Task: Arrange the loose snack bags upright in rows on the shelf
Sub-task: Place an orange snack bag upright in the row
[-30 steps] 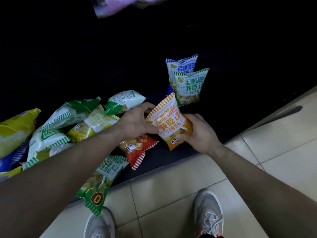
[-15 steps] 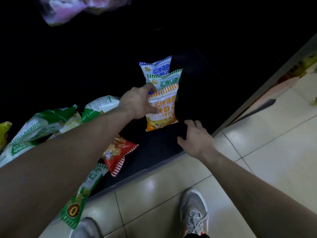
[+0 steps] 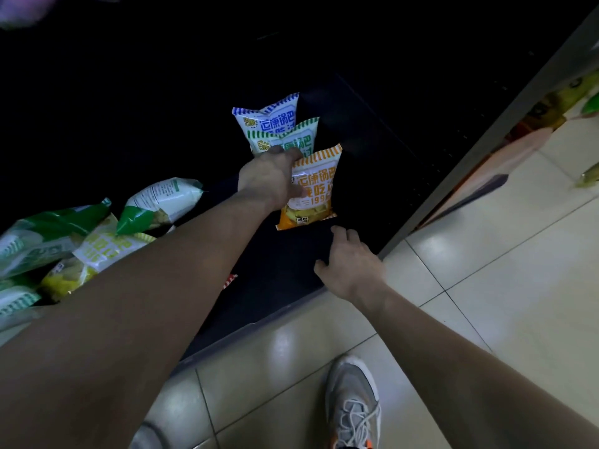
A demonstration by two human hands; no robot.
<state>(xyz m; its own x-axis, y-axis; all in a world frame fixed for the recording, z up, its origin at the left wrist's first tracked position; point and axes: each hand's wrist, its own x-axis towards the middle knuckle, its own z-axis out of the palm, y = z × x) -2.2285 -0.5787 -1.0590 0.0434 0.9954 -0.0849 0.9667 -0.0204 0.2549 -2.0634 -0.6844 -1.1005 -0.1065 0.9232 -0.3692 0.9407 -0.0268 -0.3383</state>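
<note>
Three snack bags stand upright in a row on the dark bottom shelf [image 3: 291, 273]: a blue-striped bag [image 3: 269, 116] at the back, a green-striped bag [image 3: 291, 137] in the middle, an orange bag [image 3: 316, 192] in front. My left hand [image 3: 269, 181] grips the orange bag's upper left edge. My right hand [image 3: 348, 262] hovers over the shelf just in front of that bag, fingers spread, holding nothing. Loose green and yellow bags [image 3: 97, 244] lie in a heap at the left, partly hidden by my left arm.
The shelf's front edge runs diagonally beside the tiled floor [image 3: 486, 303]. A grey upright [image 3: 505, 131] closes the shelf on the right, with more packets beyond it. My shoes [image 3: 355, 400] stand close to the shelf. A pink bag [image 3: 19, 11] hangs at the top left.
The orange bag went from both hands to standing in front of the green bag. My right hand let go and drew back; my left hand stays on the bag.
</note>
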